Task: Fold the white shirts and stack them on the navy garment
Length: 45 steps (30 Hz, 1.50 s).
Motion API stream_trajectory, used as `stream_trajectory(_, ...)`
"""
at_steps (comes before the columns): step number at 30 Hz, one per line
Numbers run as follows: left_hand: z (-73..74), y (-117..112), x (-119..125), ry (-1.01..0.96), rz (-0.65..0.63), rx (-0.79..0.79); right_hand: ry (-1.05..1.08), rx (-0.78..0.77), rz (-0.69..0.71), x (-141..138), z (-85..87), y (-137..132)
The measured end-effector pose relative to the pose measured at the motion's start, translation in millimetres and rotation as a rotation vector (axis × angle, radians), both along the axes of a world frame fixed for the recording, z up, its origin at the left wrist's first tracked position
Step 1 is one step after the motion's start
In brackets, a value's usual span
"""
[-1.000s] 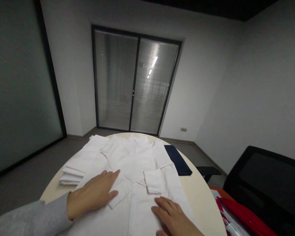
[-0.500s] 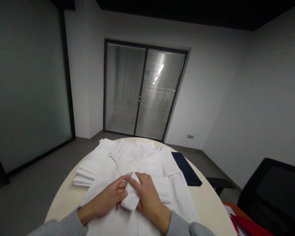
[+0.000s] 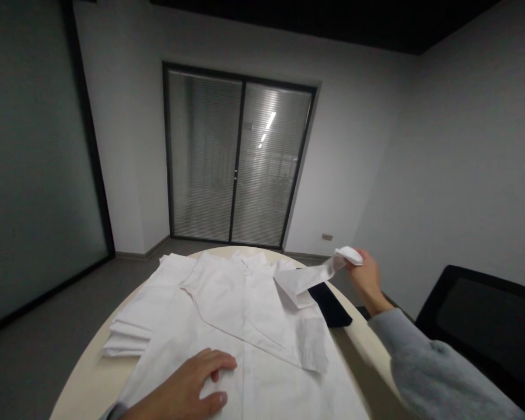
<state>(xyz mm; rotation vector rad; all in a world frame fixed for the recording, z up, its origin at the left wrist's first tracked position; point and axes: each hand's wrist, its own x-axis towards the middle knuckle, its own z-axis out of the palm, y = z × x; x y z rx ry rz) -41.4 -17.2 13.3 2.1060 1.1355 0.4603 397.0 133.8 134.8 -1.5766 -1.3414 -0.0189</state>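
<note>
A white long-sleeved shirt point(image 3: 219, 309) is spread over the table with its collar toward the far edge. My right hand point(image 3: 366, 273) is raised at the right, closed on the cuff end of one sleeve point(image 3: 310, 277), which stretches up from the shirt's shoulder. The other sleeve point(image 3: 262, 341) lies slanted across the front, its cuff near the shirt's right side. My left hand point(image 3: 196, 382) is at the lower front of the shirt, fingers slightly curved and thumb apart, holding nothing. Whether it presses on the cloth I cannot tell.
Folded white cloth point(image 3: 129, 329) is stacked at the left of the round cream table point(image 3: 81, 376). A dark navy folded cloth point(image 3: 332, 306) lies at the right, partly under the raised sleeve. A black chair point(image 3: 485, 326) stands at the right.
My hands were together on a white cuff at the shirt's middle. My right hand has swung right and up, holding a sleeve; my left has let go and opened, lower down.
</note>
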Motion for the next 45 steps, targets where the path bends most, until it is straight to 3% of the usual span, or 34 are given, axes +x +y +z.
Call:
stream_trajectory(3, -1.4, 0, -2, -0.004, -0.019, 0.014, -0.103, 0.018, -0.236, 29, 13.2, -1)
stream_trajectory(6, -2.7, 0, -4, -0.003, -0.014, 0.01, -0.458, -0.016, -0.36, 7, -3.0, -10)
stream_trajectory(9, -3.2, -1, -4, 0.0, -0.029, 0.014, -0.717, -0.093, -0.139, -50, -41.7, -26)
stream_trajectory(14, -5.2, 3, -4, 0.009, -0.017, 0.026, -0.794, -0.164, 0.476, -142, -110.6, -63)
stream_trajectory(16, -3.9, 4, -4, 0.018, -0.01, 0.027, -0.774, -0.172, 0.602, -160, -128.0, -73)
stream_trajectory(18, -0.5, 3, -4, 0.035, 0.002, 0.02, -0.753, -0.196, 0.595, -165, -137.0, -78)
stream_trajectory(23, 5.7, -1, -4, 0.079, 0.015, -0.041, -0.755, -0.288, 0.346, -146, -132.8, -69)
stream_trajectory(27, 2.4, -1, -9, 0.057, 0.009, -0.062, -0.821, -0.369, 0.251, -134, -126.8, -68)
stream_trajectory(45, 4.1, 0, -7, 0.011, -0.017, -0.003, -0.66, -0.528, 0.206, -126, -123.8, -63)
